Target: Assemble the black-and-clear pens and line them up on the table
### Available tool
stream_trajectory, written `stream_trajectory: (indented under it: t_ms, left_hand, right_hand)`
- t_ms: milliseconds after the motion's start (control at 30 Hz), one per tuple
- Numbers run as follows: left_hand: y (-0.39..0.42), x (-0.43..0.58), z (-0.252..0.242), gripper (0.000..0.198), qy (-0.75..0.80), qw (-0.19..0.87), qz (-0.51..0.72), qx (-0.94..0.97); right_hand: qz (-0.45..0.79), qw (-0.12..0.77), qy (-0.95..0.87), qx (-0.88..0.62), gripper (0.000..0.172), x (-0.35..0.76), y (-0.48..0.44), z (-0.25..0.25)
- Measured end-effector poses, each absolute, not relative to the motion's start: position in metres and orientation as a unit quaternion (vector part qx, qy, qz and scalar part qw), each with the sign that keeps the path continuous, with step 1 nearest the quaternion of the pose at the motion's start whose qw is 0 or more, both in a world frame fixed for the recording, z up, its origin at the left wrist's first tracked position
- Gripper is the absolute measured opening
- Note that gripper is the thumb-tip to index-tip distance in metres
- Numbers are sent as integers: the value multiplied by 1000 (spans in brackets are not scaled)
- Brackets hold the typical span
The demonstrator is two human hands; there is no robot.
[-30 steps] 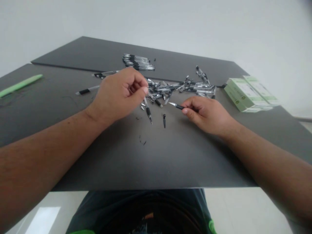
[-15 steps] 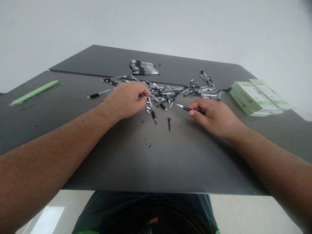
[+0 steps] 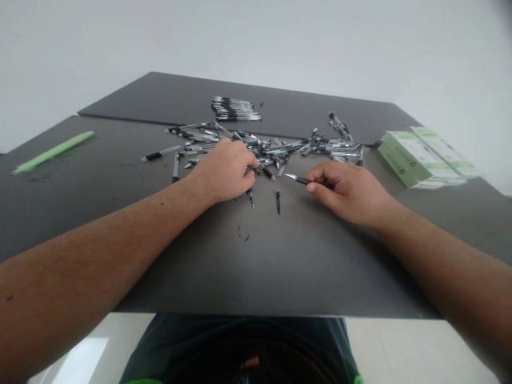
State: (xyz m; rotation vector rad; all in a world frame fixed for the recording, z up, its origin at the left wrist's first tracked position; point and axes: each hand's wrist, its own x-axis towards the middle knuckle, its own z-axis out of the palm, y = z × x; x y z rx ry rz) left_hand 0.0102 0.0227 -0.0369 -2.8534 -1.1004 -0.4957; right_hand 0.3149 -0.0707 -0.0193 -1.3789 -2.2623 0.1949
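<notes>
My left hand (image 3: 226,170) rests knuckles-up on the dark table (image 3: 280,256) at the near edge of a scattered heap of black-and-clear pens (image 3: 264,146). Its fingers are curled over a pen (image 3: 250,196) whose tip pokes out below the hand. My right hand (image 3: 348,189) is closed on a pen part with a silver tip (image 3: 298,180) that points left toward the left hand. A small black pen cap (image 3: 278,202) lies on the table between the two hands.
A tidy bundle of pens (image 3: 236,108) lies at the far side of the table. Two green-and-white boxes (image 3: 424,157) sit at the right. At the far left lies a green pen (image 3: 54,151). Tiny black bits (image 3: 242,234) are near the middle. The table's front edge is close to my body.
My left hand has dropped from raised above the heap down onto the table and closed over a pen. My right hand has stayed put with its pen part.
</notes>
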Motion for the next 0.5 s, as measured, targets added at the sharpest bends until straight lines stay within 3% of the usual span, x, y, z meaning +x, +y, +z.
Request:
stream_trajectory:
  t_ms: [500]
  left_hand:
    - [24, 12, -37, 29, -336, -6, -147, -930]
  right_hand:
    - [80, 223, -832, -501, 15, 315, -70, -17]
